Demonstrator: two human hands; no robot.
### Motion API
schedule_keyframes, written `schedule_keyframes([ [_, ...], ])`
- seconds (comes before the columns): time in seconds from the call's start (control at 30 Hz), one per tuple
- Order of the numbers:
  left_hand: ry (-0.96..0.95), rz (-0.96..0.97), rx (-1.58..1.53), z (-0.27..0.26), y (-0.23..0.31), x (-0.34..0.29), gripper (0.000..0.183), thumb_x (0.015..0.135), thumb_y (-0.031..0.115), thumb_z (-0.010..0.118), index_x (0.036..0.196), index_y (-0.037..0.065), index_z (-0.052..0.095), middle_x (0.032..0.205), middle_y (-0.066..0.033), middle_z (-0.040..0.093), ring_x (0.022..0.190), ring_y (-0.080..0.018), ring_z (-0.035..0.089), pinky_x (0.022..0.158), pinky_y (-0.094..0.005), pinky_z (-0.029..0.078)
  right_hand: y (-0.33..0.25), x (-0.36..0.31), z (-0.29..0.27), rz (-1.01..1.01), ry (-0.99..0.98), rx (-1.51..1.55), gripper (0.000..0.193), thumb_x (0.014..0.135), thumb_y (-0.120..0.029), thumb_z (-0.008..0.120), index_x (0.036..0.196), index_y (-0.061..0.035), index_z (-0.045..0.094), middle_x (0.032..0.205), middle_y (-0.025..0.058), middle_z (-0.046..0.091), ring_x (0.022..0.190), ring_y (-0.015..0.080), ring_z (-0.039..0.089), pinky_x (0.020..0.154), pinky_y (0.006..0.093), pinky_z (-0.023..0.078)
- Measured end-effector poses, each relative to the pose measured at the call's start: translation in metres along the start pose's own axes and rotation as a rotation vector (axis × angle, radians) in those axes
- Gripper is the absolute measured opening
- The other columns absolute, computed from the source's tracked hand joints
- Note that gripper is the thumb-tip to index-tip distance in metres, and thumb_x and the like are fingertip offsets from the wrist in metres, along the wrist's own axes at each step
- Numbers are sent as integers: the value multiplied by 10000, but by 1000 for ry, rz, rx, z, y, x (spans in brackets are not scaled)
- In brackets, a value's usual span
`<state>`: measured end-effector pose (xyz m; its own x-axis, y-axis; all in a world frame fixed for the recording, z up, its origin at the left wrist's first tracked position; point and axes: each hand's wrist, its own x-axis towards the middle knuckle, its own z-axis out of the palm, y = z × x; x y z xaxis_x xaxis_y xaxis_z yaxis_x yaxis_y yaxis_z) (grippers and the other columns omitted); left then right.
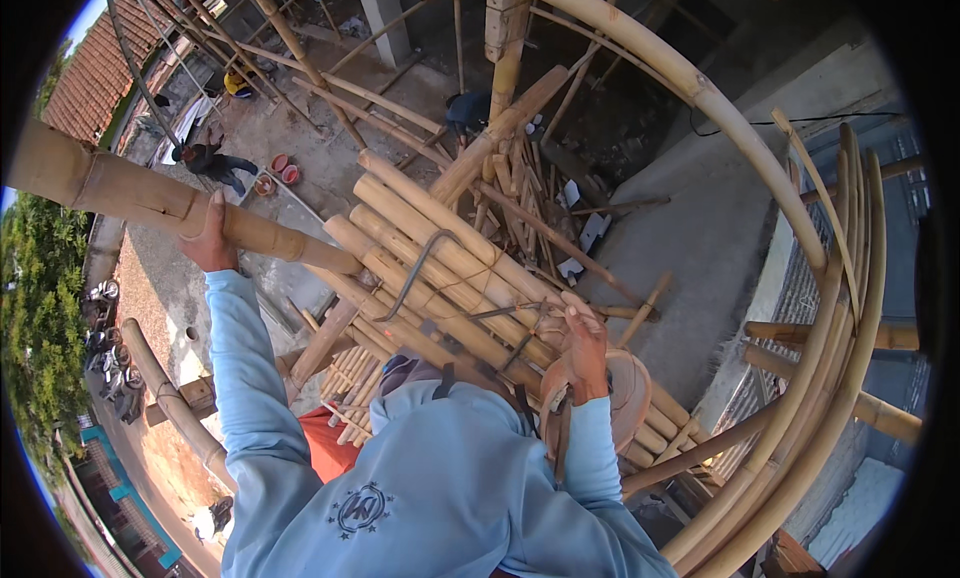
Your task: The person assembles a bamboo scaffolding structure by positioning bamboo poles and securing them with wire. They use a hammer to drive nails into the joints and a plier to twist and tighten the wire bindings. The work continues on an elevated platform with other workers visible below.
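Note:
My left hand (210, 240) is closed round a thick bamboo pole (270, 236) that slants across the left side. My right hand (583, 346) is lifted over a round reddish-brown bucket (628, 403), its fingers curled together; what they hold, if anything, cannot be made out. Below me lies a platform of bamboo poles (440, 240) side by side. A bent metal rod (408, 278) rests across them, and a dark thin bar (518, 350) lies close to my right hand.
Large curved bamboo poles (850, 308) arch along the right. A heap of split wood (515, 193) lies on the ground far below, near red buckets (280, 164). A person (212, 165) is down there on the left, and a concrete ledge (690, 238) runs at right.

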<state>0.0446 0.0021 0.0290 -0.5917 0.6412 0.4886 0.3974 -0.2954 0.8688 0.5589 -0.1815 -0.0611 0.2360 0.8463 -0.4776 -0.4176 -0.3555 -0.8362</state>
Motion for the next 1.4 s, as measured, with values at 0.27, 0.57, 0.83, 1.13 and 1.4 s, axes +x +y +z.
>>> schedule_keyframes([
  [0.27,120,28,-73,15,-4,-4,379,816,129,841,1077,-65,646,987,-139,694,846,-217,679,794,-343,559,15,55,21,66,42,-126,360,1025,-181,595,1308,42,582,1062,170,727,734,175,686,657,303,572],
  [0.57,122,20,-87,17,-2,-17,554,808,206,744,1230,-62,503,1090,-192,593,990,-255,595,900,-398,498,16,143,98,25,-28,-356,342,1045,-210,562,1272,41,614,865,129,722,712,186,693,635,311,579],
  [0.83,89,15,-60,5,-11,-24,668,769,337,734,1239,-60,473,1127,-170,511,1041,-249,500,946,-383,403,13,281,210,-28,-21,-59,324,1030,-193,560,1276,12,617,737,71,640,620,202,666,594,325,570],
  [1.13,108,170,49,1,-23,-22,679,723,372,679,1150,-111,467,1036,-217,488,966,-275,475,891,-380,380,15,367,263,-119,20,107,284,1013,-143,548,1257,-33,643,725,23,595,544,115,559,508,257,471],
  [1.4,157,167,21,7,-20,-21,666,704,376,722,1123,-83,483,982,-193,492,942,-265,476,861,-373,378,33,393,241,329,-175,507,196,1019,-179,582,1192,-113,645,710,-24,496,482,89,396,441,240,326],
])
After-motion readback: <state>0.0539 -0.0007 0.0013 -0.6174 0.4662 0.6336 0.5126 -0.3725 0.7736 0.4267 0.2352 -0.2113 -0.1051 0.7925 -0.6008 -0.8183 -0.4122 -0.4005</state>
